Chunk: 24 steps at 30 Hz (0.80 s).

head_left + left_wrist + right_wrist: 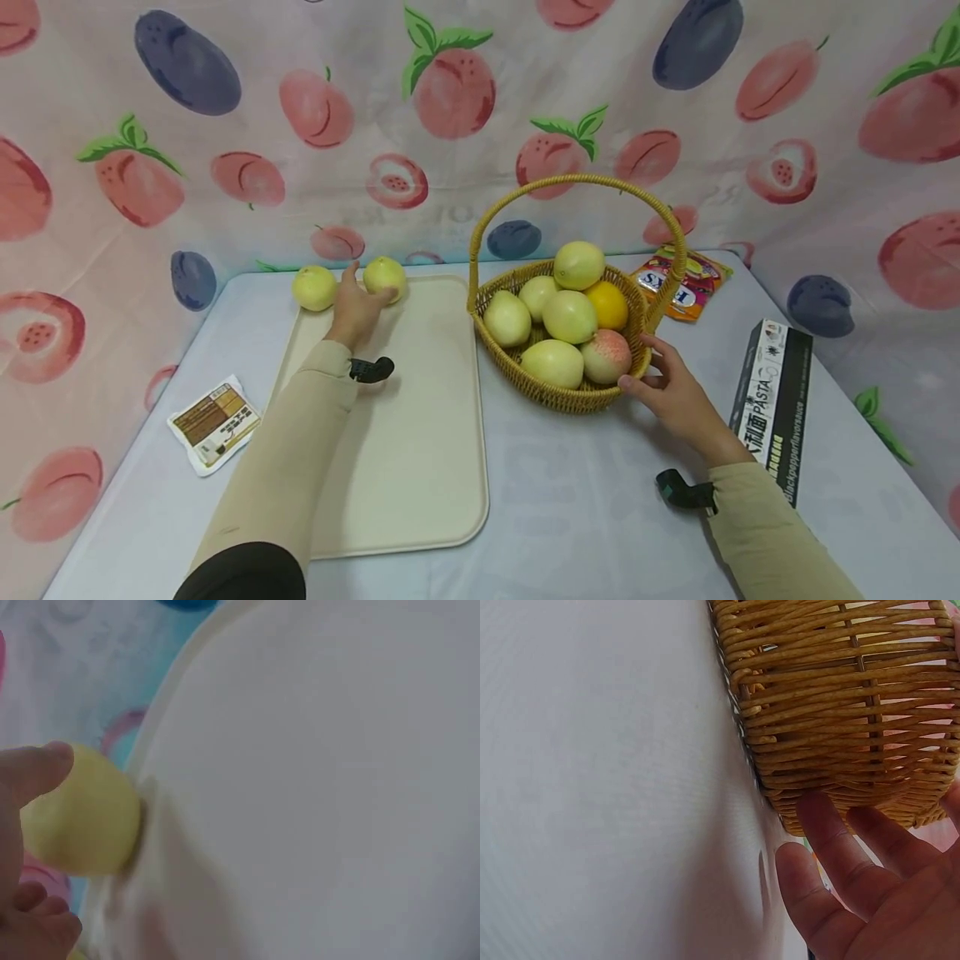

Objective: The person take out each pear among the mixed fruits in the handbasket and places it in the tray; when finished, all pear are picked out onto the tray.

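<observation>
A: Where does the near-round pale green fruit (386,278) lie from the left hand (356,310)?

B: Between one and two o'clock, at the far rim of the cream tray (416,417), with no clear long axis. That hand is much the nearer.

A: And its fingers?

B: Parted: the thumb (45,769) lies across the fruit, seemingly touching, while the index finger points toward twelve. Whether they squeeze it, the views cannot tell.

A: And the right hand (670,392)?

B: Its fingers (840,847) spread loosely against the wicker basket (566,402), at the basket's four o'clock.

A: What crowds the space?

B: A second pale green fruit (313,288), at the left hand's ten o'clock. Over the basket's pale fruit, orange (609,307) and peach (606,357) arches a tall handle (573,178). A snack packet (693,283) lies at the basket's two o'clock, a pasta box (776,400) at the right hand's three, a sachet (216,423) at the left hand's eight.
</observation>
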{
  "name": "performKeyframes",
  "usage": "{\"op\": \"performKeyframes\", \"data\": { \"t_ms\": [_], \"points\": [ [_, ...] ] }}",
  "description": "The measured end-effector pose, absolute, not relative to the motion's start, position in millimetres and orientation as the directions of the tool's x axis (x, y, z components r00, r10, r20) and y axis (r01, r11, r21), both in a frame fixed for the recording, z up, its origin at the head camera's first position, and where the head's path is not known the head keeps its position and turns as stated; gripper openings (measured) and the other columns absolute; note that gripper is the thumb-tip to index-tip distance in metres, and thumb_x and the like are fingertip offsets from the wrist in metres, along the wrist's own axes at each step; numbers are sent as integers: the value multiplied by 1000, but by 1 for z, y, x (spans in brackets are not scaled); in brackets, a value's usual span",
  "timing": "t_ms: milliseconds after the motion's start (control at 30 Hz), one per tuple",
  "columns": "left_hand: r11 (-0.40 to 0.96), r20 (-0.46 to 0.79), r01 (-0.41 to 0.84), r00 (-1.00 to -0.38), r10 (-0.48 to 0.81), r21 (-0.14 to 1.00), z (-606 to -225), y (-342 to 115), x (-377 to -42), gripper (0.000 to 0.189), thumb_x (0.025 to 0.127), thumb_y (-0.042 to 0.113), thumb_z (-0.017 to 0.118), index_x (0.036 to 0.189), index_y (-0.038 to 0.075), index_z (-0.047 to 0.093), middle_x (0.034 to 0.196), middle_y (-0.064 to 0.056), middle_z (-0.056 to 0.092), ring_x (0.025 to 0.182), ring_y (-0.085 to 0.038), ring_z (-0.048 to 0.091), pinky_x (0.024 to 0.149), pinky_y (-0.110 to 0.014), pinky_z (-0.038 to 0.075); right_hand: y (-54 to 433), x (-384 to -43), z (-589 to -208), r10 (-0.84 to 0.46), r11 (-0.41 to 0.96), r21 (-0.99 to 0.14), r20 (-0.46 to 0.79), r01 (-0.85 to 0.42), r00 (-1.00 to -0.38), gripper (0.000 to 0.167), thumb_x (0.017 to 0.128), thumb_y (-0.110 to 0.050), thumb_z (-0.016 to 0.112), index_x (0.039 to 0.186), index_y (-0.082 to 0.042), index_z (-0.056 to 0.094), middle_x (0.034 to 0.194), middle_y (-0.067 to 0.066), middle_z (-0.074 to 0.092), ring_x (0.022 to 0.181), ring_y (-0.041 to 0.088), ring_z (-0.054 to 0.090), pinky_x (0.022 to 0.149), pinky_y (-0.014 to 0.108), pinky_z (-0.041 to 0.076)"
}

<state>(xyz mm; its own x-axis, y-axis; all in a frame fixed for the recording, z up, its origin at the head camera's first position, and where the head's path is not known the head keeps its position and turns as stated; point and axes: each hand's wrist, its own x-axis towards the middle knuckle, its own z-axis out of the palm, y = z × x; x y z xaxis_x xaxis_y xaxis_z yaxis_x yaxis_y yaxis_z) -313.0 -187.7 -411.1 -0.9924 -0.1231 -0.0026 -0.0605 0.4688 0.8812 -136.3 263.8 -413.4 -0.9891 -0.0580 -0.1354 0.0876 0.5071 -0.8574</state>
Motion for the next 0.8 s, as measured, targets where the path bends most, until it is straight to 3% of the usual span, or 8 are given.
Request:
{"op": "performKeyframes", "data": {
  "t_ms": [367, 800],
  "points": [
    [533, 111, 79, -993, -29, 842, -384, -185, -287, 92, 88, 26, 78, 158, 5, 23, 159, -19, 28, 147, -33, 23, 117, -47, 24, 264, -137, -413, -57, 495, -862, -157, 109, -986, 92, 98, -44, 64, 161, -13, 5, 158, 31, 19, 126, 48, 47, 100, 61, 43],
    [562, 183, 306, -946, 266, 768, -361, -153, -237, 78, 89, 24, 79, 152, 2, 37, 154, -16, 38, 142, -34, 34, 113, -49, 33, 264, -137, -414, -61, 493, -864, -157, 107, -986, 93, 98, -45, 63, 161, -12, 4, 159, 31, 18, 127, 48, 46, 101, 62, 41]
  ]
}}
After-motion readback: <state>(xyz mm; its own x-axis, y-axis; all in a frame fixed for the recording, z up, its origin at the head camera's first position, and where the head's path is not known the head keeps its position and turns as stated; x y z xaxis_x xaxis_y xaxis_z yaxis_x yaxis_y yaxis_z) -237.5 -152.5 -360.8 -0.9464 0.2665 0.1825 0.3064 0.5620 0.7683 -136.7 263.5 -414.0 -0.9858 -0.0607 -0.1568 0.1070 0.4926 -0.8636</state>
